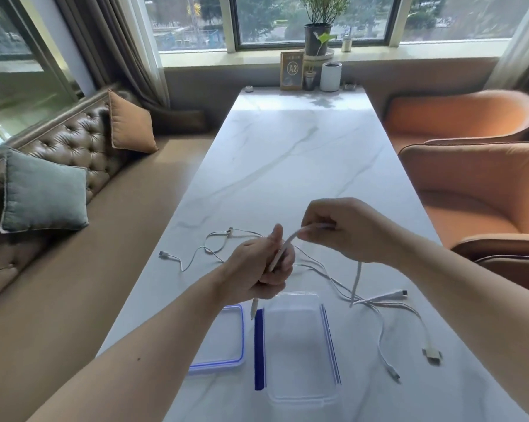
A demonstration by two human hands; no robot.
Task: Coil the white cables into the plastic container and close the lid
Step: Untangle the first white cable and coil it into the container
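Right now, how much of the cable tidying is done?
Nothing is packed yet: the container is open and empty, its lid beside it. In hand: the left hand grips one white cable and the right hand pinches it further along. Left to do: coiling it and the loose cables on the table, then closing the lid.

Bright daylight enters through the wide glass window (269, 19) far beyond the fingers (313, 213), causing glare on the white marble surface (287, 166). Edges show wide-angle bending; detail is slightly soft.
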